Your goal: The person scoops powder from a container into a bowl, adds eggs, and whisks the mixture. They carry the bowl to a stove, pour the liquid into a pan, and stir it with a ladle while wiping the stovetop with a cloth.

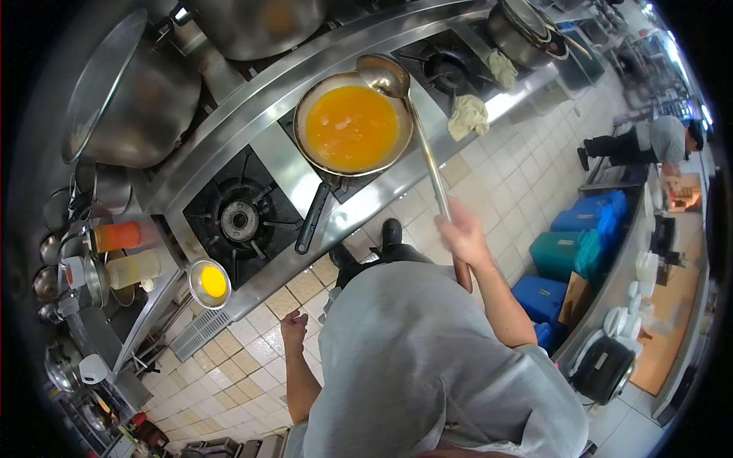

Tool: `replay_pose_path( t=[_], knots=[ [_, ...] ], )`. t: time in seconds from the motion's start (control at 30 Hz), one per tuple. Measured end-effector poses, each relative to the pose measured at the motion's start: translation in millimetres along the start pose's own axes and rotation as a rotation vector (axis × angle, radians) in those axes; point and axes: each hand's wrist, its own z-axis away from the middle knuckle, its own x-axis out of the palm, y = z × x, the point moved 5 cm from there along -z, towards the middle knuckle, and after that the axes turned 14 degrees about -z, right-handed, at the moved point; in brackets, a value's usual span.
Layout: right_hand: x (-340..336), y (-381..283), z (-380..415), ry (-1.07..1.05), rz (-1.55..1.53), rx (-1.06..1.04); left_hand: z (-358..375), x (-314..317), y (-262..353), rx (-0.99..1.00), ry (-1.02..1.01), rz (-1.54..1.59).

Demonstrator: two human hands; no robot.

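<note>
My right hand [462, 233] is wrapped round the long handle of a metal ladle [427, 145]. The ladle's bowl hangs over the far right rim of a frying pan [304, 156]. Inside the pan is an orange-yellow liquid [351, 128] with a few pale bubbles on its surface. The pan rests on a burner, its black handle [312, 220] pointing towards my body. My left hand [294, 330] hangs low beside my apron, fingers loosely curled and nothing visible in them. Nearest to it is a small metal bowl [197, 299] with bright yellow contents at the stove's left end.
A burner [240, 220] lies left of the pan, another [445, 72] to its right. Large steel pots [145, 107] stand behind. Crumpled cloths [468, 117] lie on the stove's front edge. Blue and green bins [565, 254] line the right side, where another person [649, 143] stands.
</note>
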Motion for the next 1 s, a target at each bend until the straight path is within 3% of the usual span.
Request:
replay_pose_path(
  t=[1.0],
  knots=[
    [-3,15,-3,-0.050,-0.078,-0.005,-1,5,-11,-0.012,0.014,-0.005]
  ],
)
